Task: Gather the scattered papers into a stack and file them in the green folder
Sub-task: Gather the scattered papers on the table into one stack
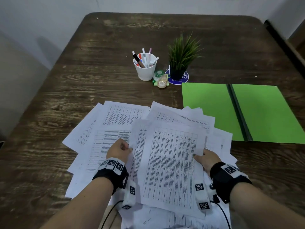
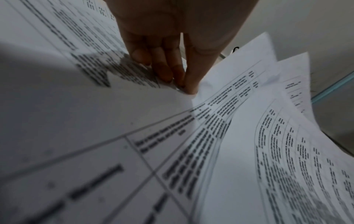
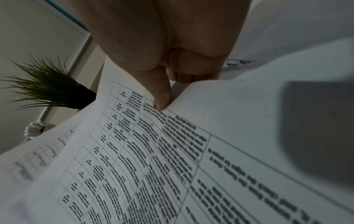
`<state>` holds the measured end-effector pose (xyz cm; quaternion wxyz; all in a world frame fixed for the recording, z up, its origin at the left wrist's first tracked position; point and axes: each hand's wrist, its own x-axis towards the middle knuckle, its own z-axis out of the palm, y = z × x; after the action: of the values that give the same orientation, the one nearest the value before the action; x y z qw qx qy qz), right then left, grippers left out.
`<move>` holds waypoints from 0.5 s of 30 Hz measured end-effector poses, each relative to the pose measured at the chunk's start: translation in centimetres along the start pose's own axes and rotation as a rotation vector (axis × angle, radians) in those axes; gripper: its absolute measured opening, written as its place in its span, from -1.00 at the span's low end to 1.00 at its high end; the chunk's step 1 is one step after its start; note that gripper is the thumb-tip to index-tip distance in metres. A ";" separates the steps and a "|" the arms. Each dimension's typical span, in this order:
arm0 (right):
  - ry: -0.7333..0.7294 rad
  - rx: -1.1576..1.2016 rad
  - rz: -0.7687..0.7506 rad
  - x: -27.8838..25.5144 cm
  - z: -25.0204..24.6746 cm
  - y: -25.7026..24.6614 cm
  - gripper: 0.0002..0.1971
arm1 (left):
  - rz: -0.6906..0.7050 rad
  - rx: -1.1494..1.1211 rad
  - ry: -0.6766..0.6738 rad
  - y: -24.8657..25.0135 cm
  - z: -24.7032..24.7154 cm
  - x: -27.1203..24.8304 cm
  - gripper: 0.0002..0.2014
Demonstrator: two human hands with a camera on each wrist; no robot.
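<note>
Head view, left hand (image 1: 119,150) and right hand (image 1: 208,158) gripping papers (image 1: 168,164)

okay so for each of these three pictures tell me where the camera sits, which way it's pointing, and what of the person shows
Head: worn on the head, looking forward and down at the table; both forearms, left hand and right hand gripping the papers.
Left wrist: looks along the left hand, fingers on the sheets.
Right wrist: looks along the right hand, thumb pinching a sheet.
Shared: head and right wrist views both show the potted plant.
</note>
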<state>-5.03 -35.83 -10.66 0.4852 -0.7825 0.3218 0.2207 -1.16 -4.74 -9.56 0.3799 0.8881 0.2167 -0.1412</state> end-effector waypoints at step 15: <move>0.042 -0.069 -0.007 -1.1 0.3 -0.5 -0.64 | 0.191 0.028 -0.114 2.3 0.1 -0.6 -0.69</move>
<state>-5.48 -35.11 -9.75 0.4516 -0.8044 0.3215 0.2135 -0.54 -6.36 -7.99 0.3907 0.9006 0.1071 -0.1576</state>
